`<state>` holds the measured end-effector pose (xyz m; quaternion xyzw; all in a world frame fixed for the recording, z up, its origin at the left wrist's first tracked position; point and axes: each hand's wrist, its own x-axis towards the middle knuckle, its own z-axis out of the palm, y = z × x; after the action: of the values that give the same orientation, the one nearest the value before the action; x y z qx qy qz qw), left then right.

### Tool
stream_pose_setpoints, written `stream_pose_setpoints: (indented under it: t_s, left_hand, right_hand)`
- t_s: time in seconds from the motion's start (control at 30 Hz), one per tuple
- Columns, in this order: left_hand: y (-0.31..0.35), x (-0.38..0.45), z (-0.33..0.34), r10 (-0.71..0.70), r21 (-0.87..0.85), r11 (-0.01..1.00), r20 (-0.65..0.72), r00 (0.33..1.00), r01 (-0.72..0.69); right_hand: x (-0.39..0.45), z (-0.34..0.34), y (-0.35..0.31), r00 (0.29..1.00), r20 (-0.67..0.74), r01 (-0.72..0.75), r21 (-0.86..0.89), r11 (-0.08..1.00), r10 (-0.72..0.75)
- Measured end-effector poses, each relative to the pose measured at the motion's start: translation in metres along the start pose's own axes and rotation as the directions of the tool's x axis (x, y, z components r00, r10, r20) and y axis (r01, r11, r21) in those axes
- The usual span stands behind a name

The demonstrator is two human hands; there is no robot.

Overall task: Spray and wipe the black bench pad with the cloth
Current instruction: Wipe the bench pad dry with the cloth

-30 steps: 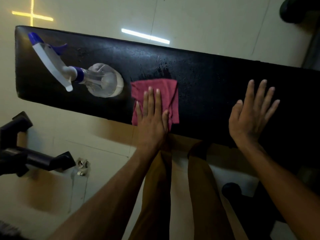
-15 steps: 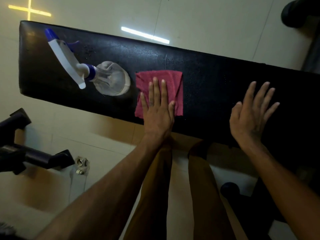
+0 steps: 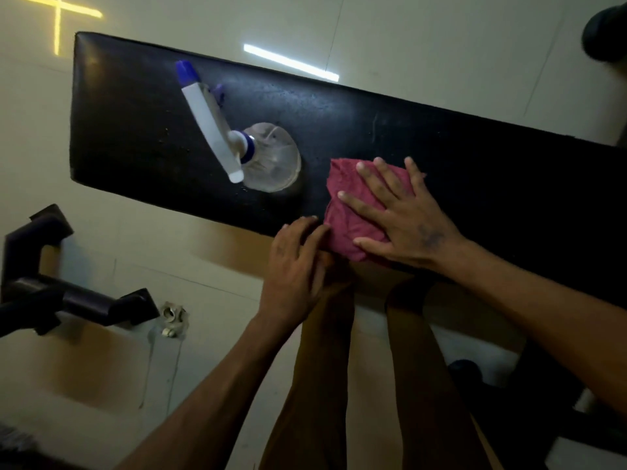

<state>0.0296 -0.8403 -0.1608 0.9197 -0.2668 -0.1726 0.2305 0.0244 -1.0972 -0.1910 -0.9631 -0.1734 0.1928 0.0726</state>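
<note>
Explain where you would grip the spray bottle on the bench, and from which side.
Grip the neck just below the blue collar of the spray bottle. It stands upright on the pad, its white trigger head pointing far-left, so come from the near-right, behind the head. The left hand is nearest; the right hand presses the cloth.

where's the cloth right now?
In the head view, the red cloth lies on the near edge of the black bench pad, just right of the spray bottle, under the flat right hand, with the left hand touching its left edge.
</note>
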Motion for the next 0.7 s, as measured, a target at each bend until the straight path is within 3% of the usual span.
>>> stream_pose_setpoints:
  t_s: [0.1,0.2,0.3,0.4,0.53,0.6,0.7]
  left_hand:
    - [-0.025,0.004,-0.013,-0.236,-0.027,0.972,-0.162,0.958,0.235]
    - [-0.057,0.024,-0.020,-0.408,-0.019,0.910,-0.221,0.886,0.414]
    - [-0.089,0.050,-0.019,-0.322,0.109,0.931,-0.205,0.924,0.348]
    - [-0.107,0.062,-0.016,-0.248,0.194,0.939,-0.192,0.949,0.285]
    - [-0.110,0.059,-0.017,-0.230,0.218,0.938,-0.190,0.954,0.270]
    - [-0.109,0.061,-0.016,-0.229,0.227,0.936,-0.191,0.955,0.270]
    - [-0.107,0.063,-0.016,-0.254,0.224,0.929,-0.198,0.947,0.296]
  right_hand:
    - [0.018,-0.010,0.016,1.000,-0.001,0.022,-0.056,0.998,-0.022]
    - [0.029,-0.019,0.017,0.964,-0.039,-0.258,0.082,0.963,0.261]
    - [0.035,-0.019,-0.018,0.864,-0.025,-0.492,0.172,0.854,0.503]
    - [0.024,-0.015,-0.047,0.884,0.044,-0.466,0.160,0.870,0.465]
    - [0.011,-0.028,-0.021,0.944,0.075,-0.318,-0.050,0.947,0.321]
    - [0.018,-0.042,-0.011,0.929,0.091,-0.351,-0.102,0.931,0.360]
    - [0.047,-0.047,-0.033,0.857,0.097,-0.513,0.058,0.856,0.507]
